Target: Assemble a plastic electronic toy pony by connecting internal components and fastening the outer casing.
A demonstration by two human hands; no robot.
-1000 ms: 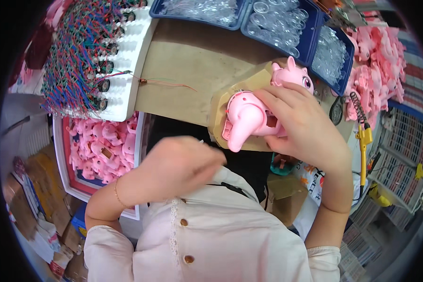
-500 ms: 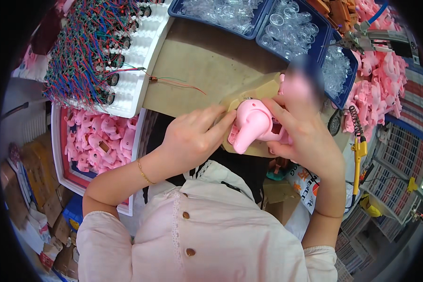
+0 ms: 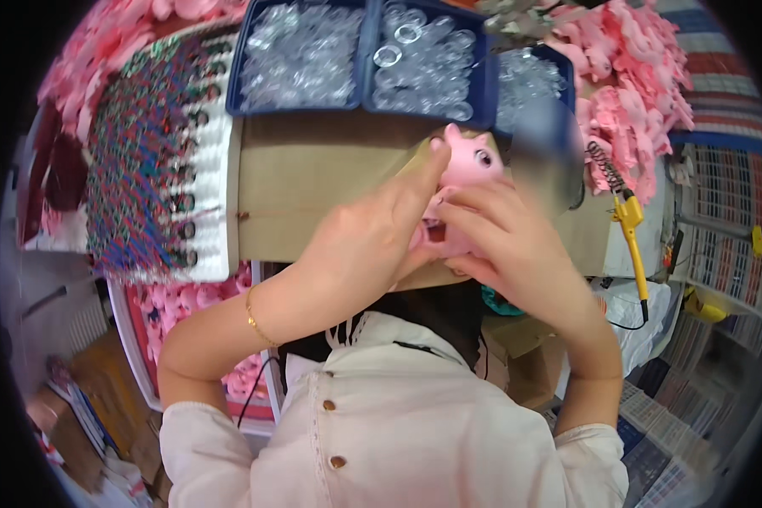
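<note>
A pink plastic toy animal [image 3: 474,162] with a painted eye is between my hands, over the near part of the tan work table. My left hand [image 3: 360,241] lies along its left side, fingers pointing away from me and thumb near the lower end. Across the right side of its body, my right hand [image 3: 516,237] grips with curled fingers, and its thumb is underneath. A small dark opening [image 3: 436,231] shows in the toy's body between the hands. My fingers hide much of the rest.
Blue trays [image 3: 300,108] of clear plastic parts line the table's far side. On the left, a white foam tray [image 3: 220,169] carries wired circuit parts, above a bin of pink pieces [image 3: 178,296]. A yellow-handled soldering iron [image 3: 631,224] and heaped pink parts [image 3: 631,118] are at right.
The toy has been turned, so its eyed face now shows at the far end. My left hand has shifted farther along its side. The whole view has also swung round.
</note>
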